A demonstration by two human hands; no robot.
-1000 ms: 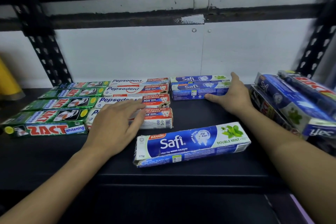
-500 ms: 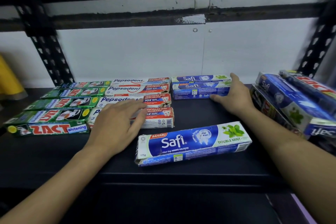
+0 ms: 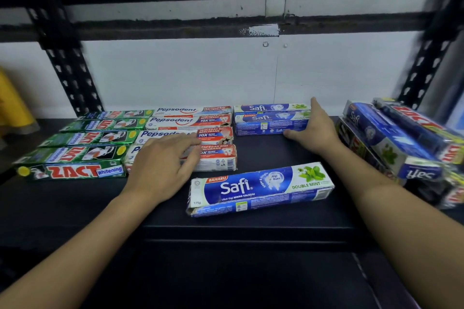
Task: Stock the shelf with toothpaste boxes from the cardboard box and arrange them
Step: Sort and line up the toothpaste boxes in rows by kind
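i see my left hand (image 3: 160,163) lying palm down over the nearest pepsodent box (image 3: 218,160), forearm coming in from the near left. its fingers (image 3: 185,143) are straight and close together, resting flat on the box top and gripping nothing.

my right hand (image 3: 316,130) reaches to the far side of the shelf (image 3: 75,203), set against the right end of the safi boxes (image 3: 266,120) at the back. its fingers point away from me and lie together, with the thumb (image 3: 291,134) spread out along the near face of the front box.

one loose safi box (image 3: 258,188) lies flat between my forearms, near the front edge and slightly askew. neither hand touches it. the zact boxes (image 3: 75,153) sit in a row on the left, and a tilted heap of boxes (image 3: 386,140) is on the right.
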